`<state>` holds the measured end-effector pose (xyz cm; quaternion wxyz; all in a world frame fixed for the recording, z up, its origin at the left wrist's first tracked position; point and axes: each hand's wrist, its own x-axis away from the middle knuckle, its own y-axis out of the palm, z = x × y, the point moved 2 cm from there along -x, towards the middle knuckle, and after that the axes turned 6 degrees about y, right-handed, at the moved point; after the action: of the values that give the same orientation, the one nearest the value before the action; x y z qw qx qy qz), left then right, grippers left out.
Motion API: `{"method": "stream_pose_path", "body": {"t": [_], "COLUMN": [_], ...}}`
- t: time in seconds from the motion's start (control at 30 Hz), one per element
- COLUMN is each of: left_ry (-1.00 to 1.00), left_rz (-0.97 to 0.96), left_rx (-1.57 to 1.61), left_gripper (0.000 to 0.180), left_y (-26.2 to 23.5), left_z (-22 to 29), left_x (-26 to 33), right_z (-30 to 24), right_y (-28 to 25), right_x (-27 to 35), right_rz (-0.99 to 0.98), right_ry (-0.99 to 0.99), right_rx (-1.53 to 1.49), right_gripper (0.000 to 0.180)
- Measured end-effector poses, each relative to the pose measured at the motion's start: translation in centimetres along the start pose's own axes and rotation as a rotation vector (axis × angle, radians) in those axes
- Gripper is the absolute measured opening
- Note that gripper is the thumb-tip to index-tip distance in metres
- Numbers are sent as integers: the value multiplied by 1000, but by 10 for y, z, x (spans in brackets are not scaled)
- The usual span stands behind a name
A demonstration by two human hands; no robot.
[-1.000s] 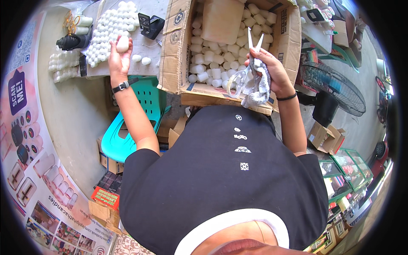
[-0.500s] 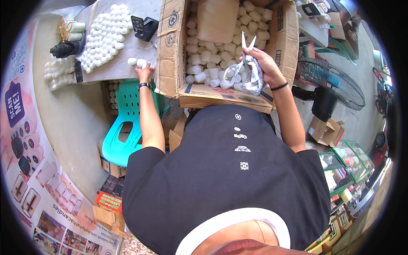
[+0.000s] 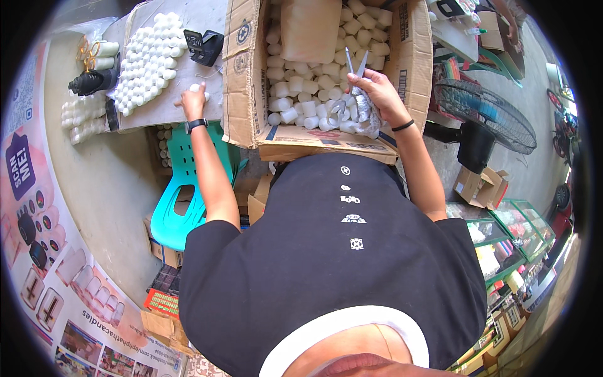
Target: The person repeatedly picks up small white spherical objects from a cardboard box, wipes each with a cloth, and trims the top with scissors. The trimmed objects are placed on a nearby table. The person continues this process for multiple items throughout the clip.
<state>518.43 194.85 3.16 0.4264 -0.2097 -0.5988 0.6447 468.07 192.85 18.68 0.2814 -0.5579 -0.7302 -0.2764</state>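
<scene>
My left hand (image 3: 192, 102) is on the grey tabletop, fingers closed round a short white candle (image 3: 195, 87) that they partly cover. Another white candle (image 3: 207, 97) shows at the hand's right side. Over the front of a cardboard box (image 3: 242, 113), my right hand (image 3: 381, 96) grips scissors (image 3: 355, 61), blades parted and pointing away from me. A crumpled clear bag with grey contents (image 3: 366, 117) is bunched in the same hand, hanging below it. I cannot make out the contents. Many loose white candles (image 3: 309, 108) fill the box beneath.
Rows of white candles (image 3: 146, 69) stand on the table (image 3: 173, 103), with a black stand (image 3: 204, 47) beside them. A cardboard flap or sheet (image 3: 311, 30) lies over the box's contents. A turquoise chair (image 3: 179, 217) is below my left arm; a black fan (image 3: 483, 119) is at right.
My left hand has shifted left over the candles and now covers part of one. The right hand, scissors and bag have turned slightly. The whole view has shifted a little.
</scene>
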Motion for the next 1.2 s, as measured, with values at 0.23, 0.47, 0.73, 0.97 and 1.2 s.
{"method": "stream_pose_path", "body": {"t": [0.23,0.47,0.73,0.97,1.2], "left_ry": [978,1032,1034,1025,868], "left_rz": [211,256,-743,-745,-706], "left_rx": [398,-592,-681,-1027,-908], "left_gripper": [19,23,23,25,26], "left_y": [-162,-104,30,96,46], "left_z": [245,306,250,233,256], "left_x": [133,195,197,198,200], "right_z": [5,23,39,1,-29], "right_y": [2,-14,-18,-9,-9], "right_x": [-1,-6,17,73,116], "right_rz": [208,476,426,113,-194], "right_ry": [-106,-331,-350,-322,-451], "right_rx": [616,809,998,745,142], "right_gripper": [38,62,42,42,67]}}
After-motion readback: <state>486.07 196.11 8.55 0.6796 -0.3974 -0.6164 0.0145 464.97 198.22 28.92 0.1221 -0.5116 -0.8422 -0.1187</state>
